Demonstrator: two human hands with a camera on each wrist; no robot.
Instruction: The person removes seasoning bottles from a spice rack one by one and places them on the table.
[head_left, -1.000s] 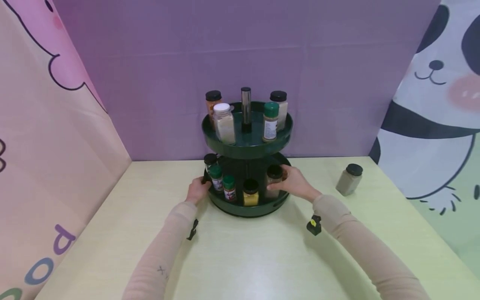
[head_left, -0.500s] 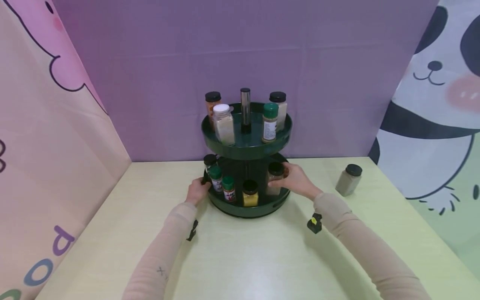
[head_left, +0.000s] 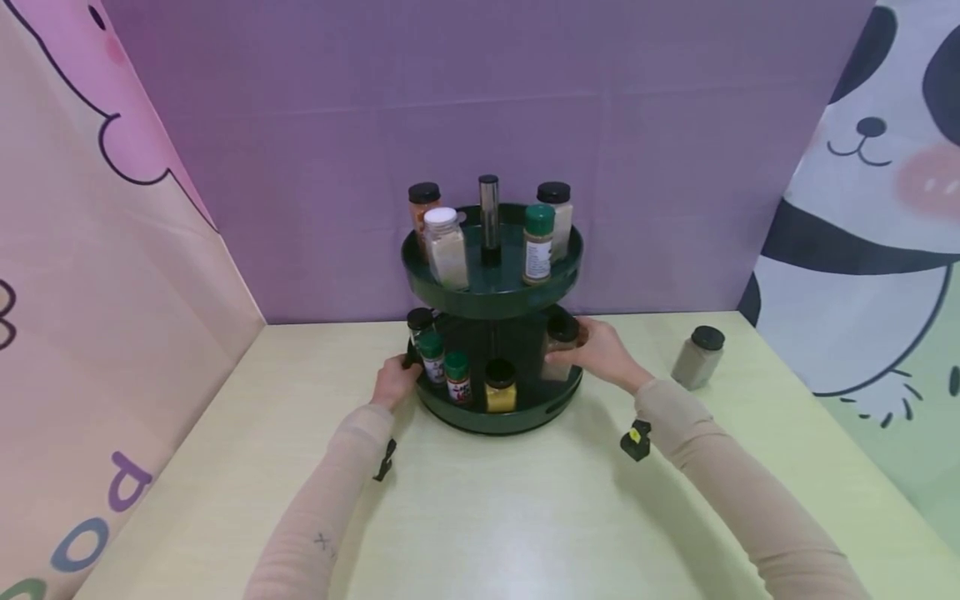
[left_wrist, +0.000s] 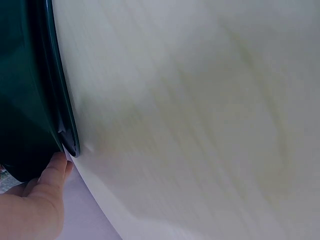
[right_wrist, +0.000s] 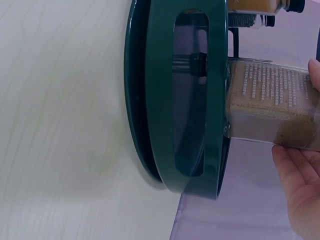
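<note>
A dark green two-tier turntable rack (head_left: 487, 304) stands on the table against the purple backdrop. My left hand (head_left: 393, 382) grips the rim of its lower tray (head_left: 468, 421) at the left; in the left wrist view its fingers (left_wrist: 54, 175) lie at the tray's edge. My right hand (head_left: 600, 354) holds a clear spice jar (right_wrist: 272, 102) with brown powder and a black lid, upright at the right side of the lower tray. In the right wrist view the tray's slotted rim hides the jar's base. The jar is pinched between thumb and fingers.
Lower-tray jars include one with yellow contents (head_left: 501, 396) and green-lidded ones (head_left: 457, 387) at the left. Above, the upper tray (head_left: 487, 302) carries several jars around a metal post (head_left: 489, 212). A grey-beige jar (head_left: 697, 360) with a black lid stands on the table at the right.
My right hand has shifted the brown-powder jar right and slightly back over the lower tray. My left hand stays at the rim, and the other jars keep their places.
</note>
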